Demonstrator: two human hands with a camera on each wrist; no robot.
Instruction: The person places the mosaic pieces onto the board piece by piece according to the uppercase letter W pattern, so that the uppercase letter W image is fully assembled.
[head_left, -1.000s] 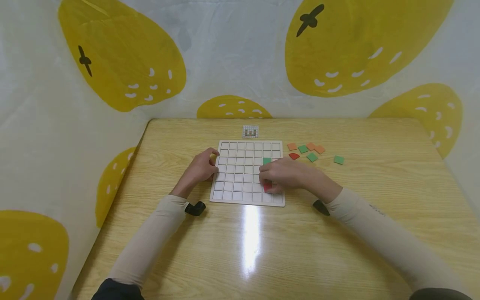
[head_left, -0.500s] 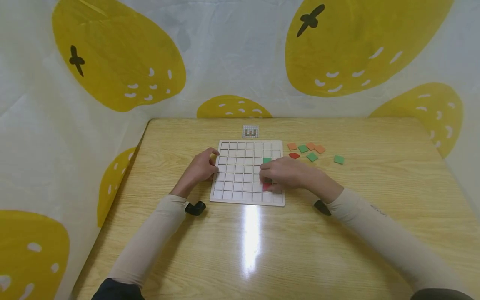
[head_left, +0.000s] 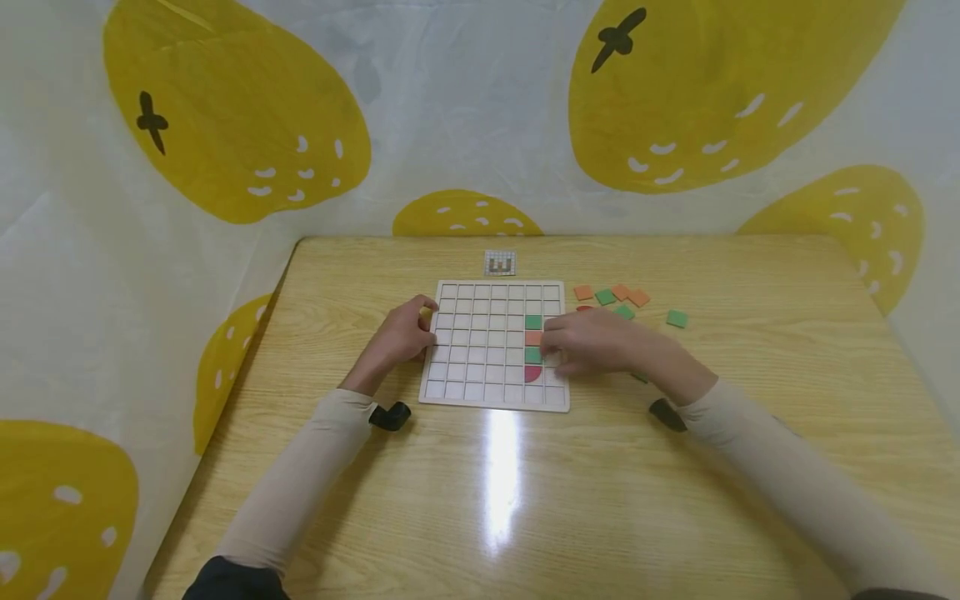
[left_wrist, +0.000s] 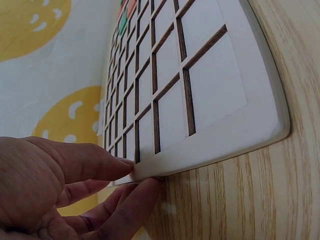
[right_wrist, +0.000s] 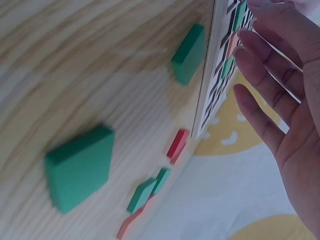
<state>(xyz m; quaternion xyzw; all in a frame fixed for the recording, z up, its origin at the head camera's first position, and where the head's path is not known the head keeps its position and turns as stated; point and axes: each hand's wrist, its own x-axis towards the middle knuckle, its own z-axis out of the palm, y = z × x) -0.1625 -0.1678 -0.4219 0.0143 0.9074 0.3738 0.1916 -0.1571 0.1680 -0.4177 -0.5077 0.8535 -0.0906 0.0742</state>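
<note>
Board (head_left: 477,355) flat on the desk (head_left: 420,517), left rim pinched between thumb and finger of the left hand (head_left: 409,329). Right hand (head_left: 588,340) over the right-hand columns, fingers loosely extended, no tile visible in them; touching the board or not, impossible to tell. Down one column just beside those fingertips: green tile (head_left: 533,322), orange tile (head_left: 533,338), second green tile (head_left: 532,355) and red tile (head_left: 532,374). Main worry: a sideways brush of the fingertips, likely enough to tip a tile out of its cell. Red tile especially, with a rounded corner and less edge to hold; full seating too small to judge. Another possible trouble: a slack pinch at left, letting the board skid under any push from the right. Loose tiles (head_left: 638,297) beyond the right hand, one green piece (right_wrist: 189,55) near the board's edge in the right wrist view; easily scattered by a low wrist. Card (head_left: 500,263) behind the board, exposed to any forward shove.
</note>
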